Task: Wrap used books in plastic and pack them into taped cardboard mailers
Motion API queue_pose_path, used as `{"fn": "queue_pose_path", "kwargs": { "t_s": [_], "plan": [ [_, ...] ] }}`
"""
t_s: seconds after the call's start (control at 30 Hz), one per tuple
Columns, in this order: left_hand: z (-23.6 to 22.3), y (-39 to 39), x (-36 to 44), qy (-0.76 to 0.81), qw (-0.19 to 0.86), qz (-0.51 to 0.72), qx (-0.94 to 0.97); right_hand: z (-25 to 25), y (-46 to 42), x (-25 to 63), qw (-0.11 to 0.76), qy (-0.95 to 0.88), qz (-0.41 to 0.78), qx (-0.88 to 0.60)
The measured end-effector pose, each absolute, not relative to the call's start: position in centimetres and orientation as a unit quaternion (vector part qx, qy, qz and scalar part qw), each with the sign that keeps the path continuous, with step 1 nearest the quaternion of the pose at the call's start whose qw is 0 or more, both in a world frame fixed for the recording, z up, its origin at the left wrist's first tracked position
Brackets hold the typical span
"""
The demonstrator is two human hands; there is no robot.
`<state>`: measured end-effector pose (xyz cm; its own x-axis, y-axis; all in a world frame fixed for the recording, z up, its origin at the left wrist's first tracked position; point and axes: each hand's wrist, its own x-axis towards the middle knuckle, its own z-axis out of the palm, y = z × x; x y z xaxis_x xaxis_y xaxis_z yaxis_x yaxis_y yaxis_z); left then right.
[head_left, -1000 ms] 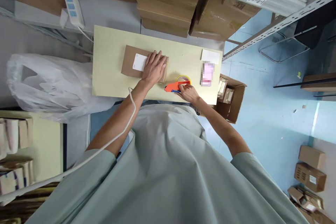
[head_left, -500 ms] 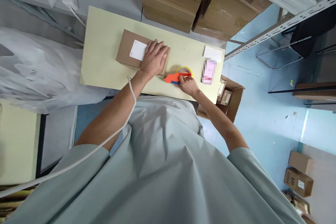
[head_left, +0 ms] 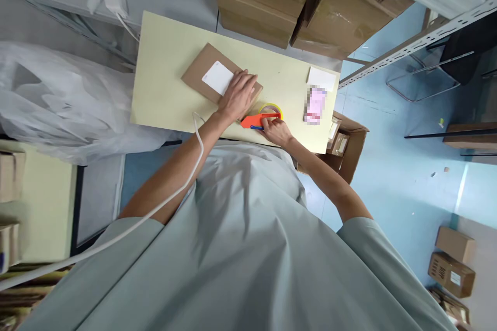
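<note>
A brown cardboard box [head_left: 199,69] with a white label [head_left: 218,77] on top lies turned at an angle on the pale yellow table. Across its right end, my left hand [head_left: 237,94] rests with the fingers stretched out over the top. Just below the box's right corner, my right hand [head_left: 276,131] grips an orange tape dispenser [head_left: 251,121] by its handle. A yellow-rimmed tape roll [head_left: 271,108] sits on the dispenser's far side. The dispenser's nose points left, close to the box; whether it touches is hidden by the left hand and wrist.
On the table [head_left: 163,72], a blurred pink item [head_left: 315,105] and a white paper [head_left: 321,78] lie right. Large cartons [head_left: 260,5] stand behind. An open carton [head_left: 351,150] is beyond the right edge. A white cable [head_left: 155,210] crosses my left arm.
The box has turned clockwise under my left hand, and its near side no longer shows. My right hand keeps the tape dispenser close to the box corner. The whole view has shifted slightly.
</note>
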<state>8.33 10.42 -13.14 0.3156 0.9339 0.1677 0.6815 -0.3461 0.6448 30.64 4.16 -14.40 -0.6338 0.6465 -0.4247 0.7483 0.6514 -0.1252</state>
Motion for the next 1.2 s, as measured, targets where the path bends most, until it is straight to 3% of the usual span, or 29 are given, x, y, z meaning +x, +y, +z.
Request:
{"fn": "queue_pose_path", "kwargs": {
  "t_s": [0.3,0.67,1.2],
  "plan": [
    [-12.2,6.5,7.5,0.517,0.286,0.242,0.770,-12.8,0.6,24.3,0.173,0.883,-0.212,0.382],
    [-11.4,5.7,7.4,0.573,0.336,0.203,0.720,-11.5,0.1,23.1,0.153,0.863,-0.252,0.410],
    [-11.6,5.8,7.1,0.564,0.367,0.206,0.710,-10.0,8.1,31.8,0.219,0.822,-0.245,0.465]
  ]
}}
